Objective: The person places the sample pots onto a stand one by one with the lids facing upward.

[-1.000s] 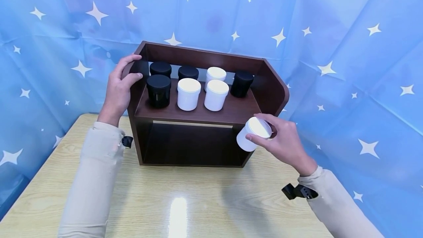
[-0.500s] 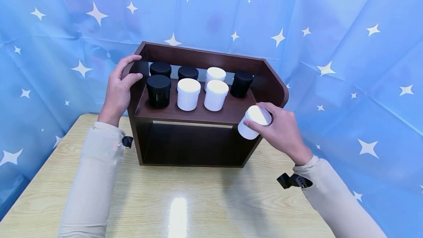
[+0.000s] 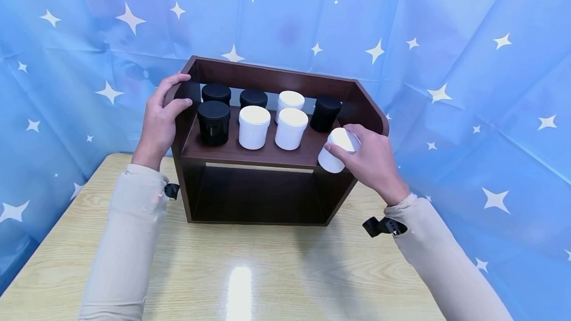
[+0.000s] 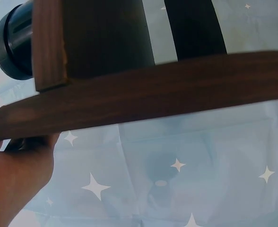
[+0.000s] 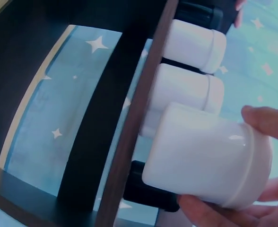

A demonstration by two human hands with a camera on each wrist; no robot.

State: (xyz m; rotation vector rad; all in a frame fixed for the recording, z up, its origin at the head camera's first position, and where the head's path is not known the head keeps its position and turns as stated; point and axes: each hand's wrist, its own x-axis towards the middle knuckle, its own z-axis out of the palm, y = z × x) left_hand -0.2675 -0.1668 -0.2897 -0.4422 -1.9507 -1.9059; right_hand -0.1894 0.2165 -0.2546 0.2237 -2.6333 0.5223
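My right hand (image 3: 373, 160) pinches a white lidded jar (image 3: 331, 156) near its lid. The jar tilts slightly and overlaps the front right edge of the upper shelf in the head view; in the right wrist view its base faces the shelf. With thumb and fingers, my left hand (image 3: 158, 120) grips the left side panel of a dark brown two-tier shelf rack (image 3: 267, 73). On the upper tier stand a front row of one black jar (image 3: 214, 124) and two white jars, and a back row of black jars with a white jar (image 3: 291, 100) among them.
The rack stands on a light wood-grain table (image 3: 200, 271). Its lower tier (image 3: 254, 194) lies beneath the jars. A blue curtain (image 3: 468, 88) with white stars hangs behind and to the sides. The right side panel (image 3: 368, 113) rises beside the held jar.
My right hand has carried the white jar upward and forward, from in front of the rack's lower right to the upper tier's front edge. The left hand stays on the panel.
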